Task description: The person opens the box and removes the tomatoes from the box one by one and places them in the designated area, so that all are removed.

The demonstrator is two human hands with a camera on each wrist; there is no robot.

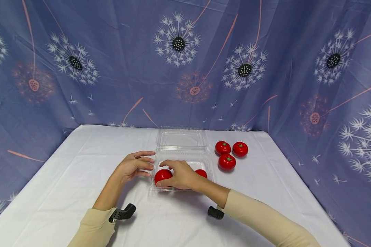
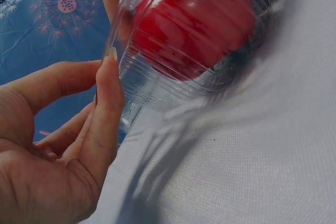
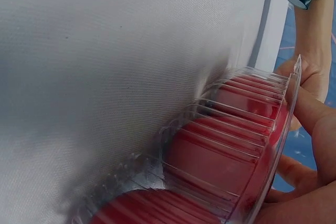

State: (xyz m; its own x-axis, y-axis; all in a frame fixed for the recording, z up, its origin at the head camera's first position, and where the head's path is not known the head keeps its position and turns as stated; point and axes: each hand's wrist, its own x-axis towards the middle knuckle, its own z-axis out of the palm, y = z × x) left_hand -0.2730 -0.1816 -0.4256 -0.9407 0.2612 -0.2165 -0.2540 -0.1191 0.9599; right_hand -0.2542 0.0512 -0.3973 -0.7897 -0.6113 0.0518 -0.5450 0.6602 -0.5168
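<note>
Clear plastic clamshell box (image 1: 180,161) near the middle of the bench (image 1: 65,178), under a white cloth, lid hinged back and lying flat on the far side. Right hand (image 1: 180,175) reaching into the open tray from the near side, fingers curled over a red tomato (image 1: 161,175) in the tray's left half, thumb along its near flank; gripping, by the look of it, though from the head view hard to tell whether lifted or resting on the tray floor. A second tomato (image 1: 202,172) in the right half of the tray, partly hidden behind the right hand.

Left hand (image 1: 134,166) just left of the box, fingers straight and spread, tips against the tray's left wall; in the left wrist view the fingertips (image 2: 109,74) touching the ribbed rim of the box (image 2: 184,56), the tomato (image 2: 194,22) showing red through the plastic. Nothing pinched by that hand.

In the right wrist view, ribbed tray wall (image 3: 231,145) close up, tomatoes red behind it, the right hand's fingers (image 3: 310,114) curling over the rim.

Three loose tomatoes (image 1: 229,155) in a cluster on the cloth just right of the box, well apart from both hands. Behind the bench, a blue curtain (image 1: 185,61) printed with dandelion heads.

No brand, label or readable writing anywhere in view.
</note>
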